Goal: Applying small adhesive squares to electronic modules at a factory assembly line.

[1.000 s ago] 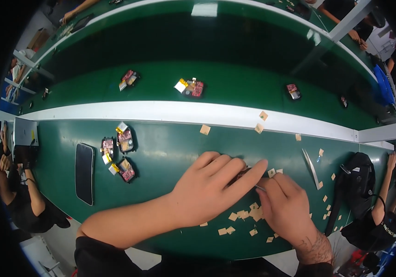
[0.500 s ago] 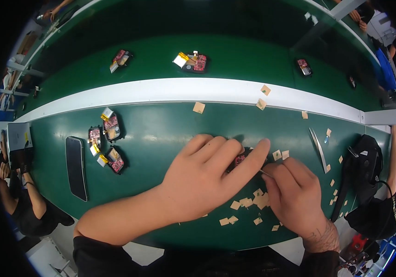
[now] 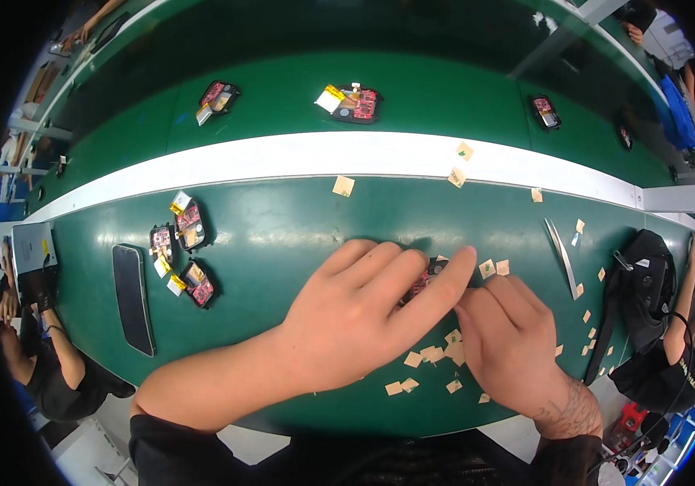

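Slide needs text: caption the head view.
Left hand over a red circuit board, right hand beside it, tan squares on green bench.

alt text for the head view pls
The left hand partly covers a small device with a red circuit board on a green workbench, the right hand pinched beside it. Three similar open devices and a smartphone lie left, tweezers and a black bag right, tan squares scattered around.

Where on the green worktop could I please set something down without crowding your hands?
A wide bare patch of green worktop lies between the three opened circuit-board devices and the left hand; a smaller one, left of the tweezers. It's crowded by the right hand, where beige paper squares lie scattered, and around the black bag.
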The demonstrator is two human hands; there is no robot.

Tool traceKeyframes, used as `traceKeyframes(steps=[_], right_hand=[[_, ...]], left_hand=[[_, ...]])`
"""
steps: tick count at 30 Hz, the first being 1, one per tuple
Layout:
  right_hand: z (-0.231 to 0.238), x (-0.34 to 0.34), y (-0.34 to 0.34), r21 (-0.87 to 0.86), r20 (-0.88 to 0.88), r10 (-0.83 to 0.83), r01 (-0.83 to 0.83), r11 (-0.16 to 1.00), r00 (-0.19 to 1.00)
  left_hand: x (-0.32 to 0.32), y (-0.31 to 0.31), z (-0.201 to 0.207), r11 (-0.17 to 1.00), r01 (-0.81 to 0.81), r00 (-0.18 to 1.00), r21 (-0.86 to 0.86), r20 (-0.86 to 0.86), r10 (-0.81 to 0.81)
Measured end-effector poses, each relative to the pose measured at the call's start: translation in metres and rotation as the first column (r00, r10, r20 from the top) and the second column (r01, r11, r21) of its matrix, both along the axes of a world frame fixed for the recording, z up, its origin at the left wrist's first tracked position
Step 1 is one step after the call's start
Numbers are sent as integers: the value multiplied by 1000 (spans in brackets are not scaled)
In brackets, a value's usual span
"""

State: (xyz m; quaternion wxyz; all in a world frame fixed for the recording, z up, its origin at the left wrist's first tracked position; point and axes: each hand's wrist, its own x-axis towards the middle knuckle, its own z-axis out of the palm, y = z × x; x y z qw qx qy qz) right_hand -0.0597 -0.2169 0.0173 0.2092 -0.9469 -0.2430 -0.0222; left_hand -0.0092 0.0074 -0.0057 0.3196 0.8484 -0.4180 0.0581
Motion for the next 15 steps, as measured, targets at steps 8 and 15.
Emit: traceKeyframes(steps=[8,15], right_hand=[[7,-3,0,-42,-1,-26,26,999,1000],[-2,-2,2,37,15,-49,48,998,999]], left_hand=[[-6,-6,1,996,-69,972,62,229,53],[-9,-8,0,994,-89,947,62,314,66]])
